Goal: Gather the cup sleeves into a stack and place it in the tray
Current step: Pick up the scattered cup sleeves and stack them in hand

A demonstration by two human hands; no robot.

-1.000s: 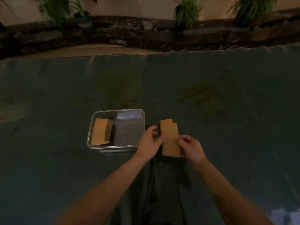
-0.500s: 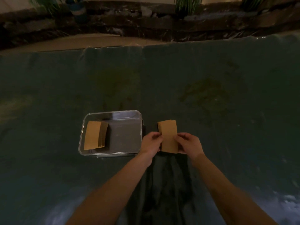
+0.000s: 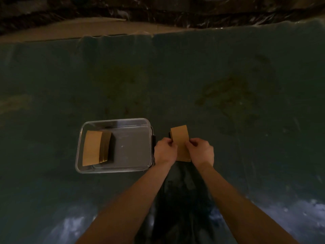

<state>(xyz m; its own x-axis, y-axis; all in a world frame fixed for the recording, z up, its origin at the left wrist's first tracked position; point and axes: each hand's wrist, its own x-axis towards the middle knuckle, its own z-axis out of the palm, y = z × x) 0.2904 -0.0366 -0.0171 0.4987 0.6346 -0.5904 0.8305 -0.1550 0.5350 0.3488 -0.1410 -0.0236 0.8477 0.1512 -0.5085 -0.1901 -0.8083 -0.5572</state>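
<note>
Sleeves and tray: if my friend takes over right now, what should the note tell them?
Left hand: pinching the left edge of the loose sleeves.
Right hand: pinching their right edge.
Where things are: the loose sleeves sit squared up between both hands, just right of the tray, outside it. One stack already lies in the tray's left part; the right part of its floor is bare.
Done: one stack is in, and the loose sleeves look gathered.
Left: carry the held sleeves into the tray, probably onto or beside the stack, then let go.
</note>
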